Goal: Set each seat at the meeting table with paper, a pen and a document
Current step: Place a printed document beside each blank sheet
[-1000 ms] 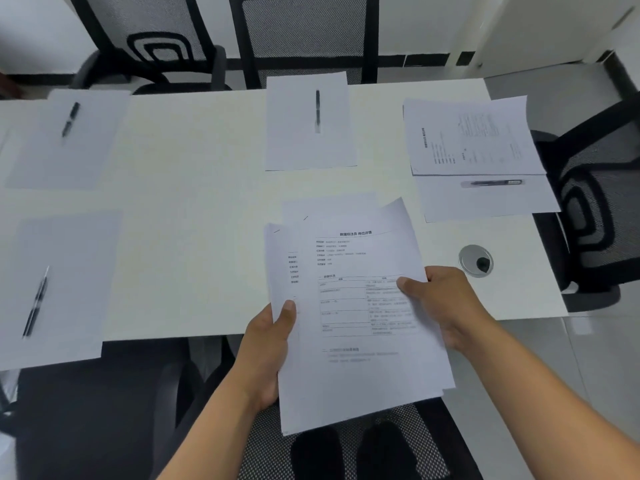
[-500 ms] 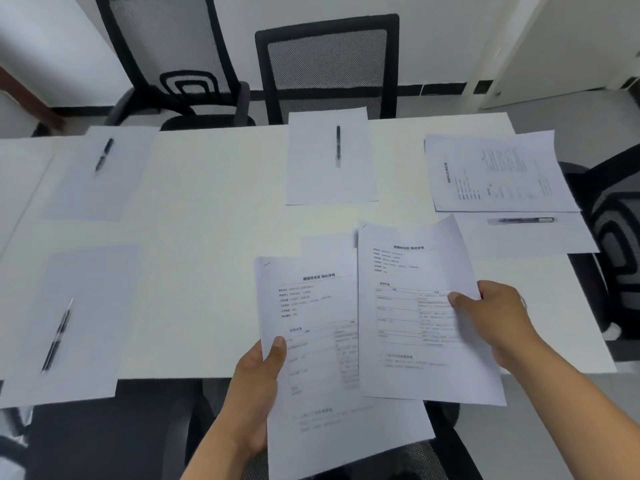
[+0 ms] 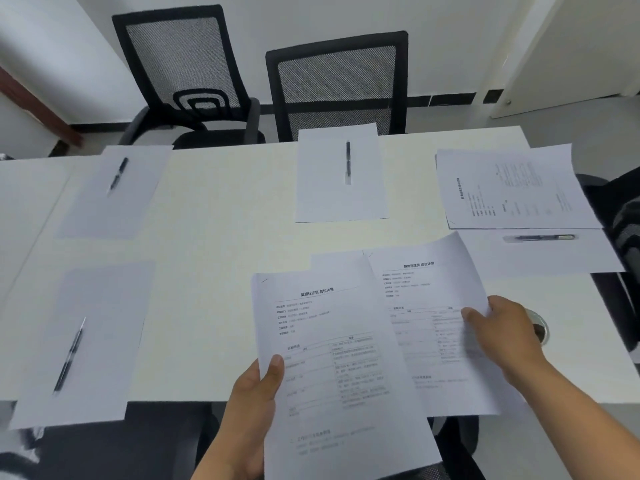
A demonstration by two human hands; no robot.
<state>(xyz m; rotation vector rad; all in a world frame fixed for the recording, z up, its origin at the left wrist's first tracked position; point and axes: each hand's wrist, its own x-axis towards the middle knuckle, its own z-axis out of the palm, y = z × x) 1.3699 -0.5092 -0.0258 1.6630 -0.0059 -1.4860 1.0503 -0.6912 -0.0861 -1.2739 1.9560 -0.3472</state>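
- Head view: I am seeing the right hand (image 3: 504,336) pinching one document (image 3: 436,320) and drawing it rightward, now clear of the stack (image 3: 341,368) it overlapped a second ago; the left hand (image 3: 252,407) is gripping that stack by its left edge.
- I am judging the single sheet is heading for a seat; the right-end seat's document (image 3: 512,188) is already lying above its pen (image 3: 540,238).
- The far paper (image 3: 341,174) is carrying only a pen so far.

table (image 3: 221,271): matt white, smooth | documents (image 3: 346,358): thin printed paper | chair backs (image 3: 341,81): black mesh
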